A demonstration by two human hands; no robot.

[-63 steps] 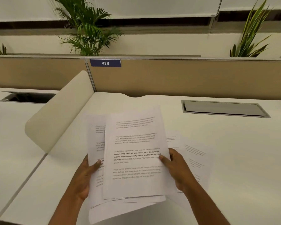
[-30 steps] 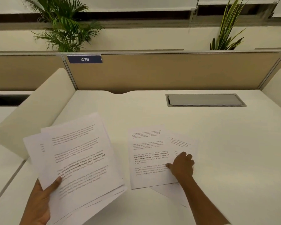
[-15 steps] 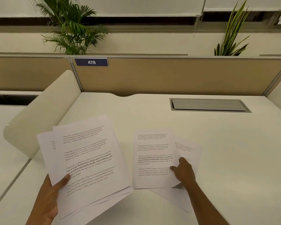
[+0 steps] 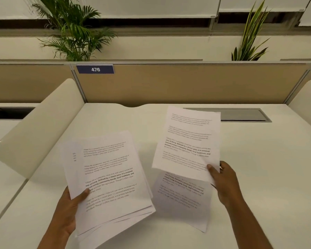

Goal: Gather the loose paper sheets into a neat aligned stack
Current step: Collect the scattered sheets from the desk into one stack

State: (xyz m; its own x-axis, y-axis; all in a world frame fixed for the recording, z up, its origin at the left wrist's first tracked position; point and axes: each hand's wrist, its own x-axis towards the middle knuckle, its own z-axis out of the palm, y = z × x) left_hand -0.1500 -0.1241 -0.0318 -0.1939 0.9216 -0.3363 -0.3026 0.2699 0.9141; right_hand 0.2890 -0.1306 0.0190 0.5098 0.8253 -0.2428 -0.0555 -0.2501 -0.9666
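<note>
My left hand (image 4: 66,211) grips a loose bundle of printed paper sheets (image 4: 108,177) by its lower left edge, held above the white desk (image 4: 258,177) with uneven edges fanning out at the bottom. My right hand (image 4: 223,180) pinches a single printed sheet (image 4: 187,141) at its lower right corner and holds it raised and tilted over the desk. One more printed sheet (image 4: 183,203) lies flat on the desk below it, rotated slightly clockwise.
A grey cable hatch (image 4: 244,115) is set into the desk at the back right. Beige partition panels (image 4: 187,83) with a blue "476" label (image 4: 95,69) close the far side. Rounded cream side dividers (image 4: 36,130) flank the desk. Plants stand behind the partition.
My right hand has lifted the top sheet off the desk, uncovering the sheet beneath. The bundle in my left hand has shifted a little right and up.
</note>
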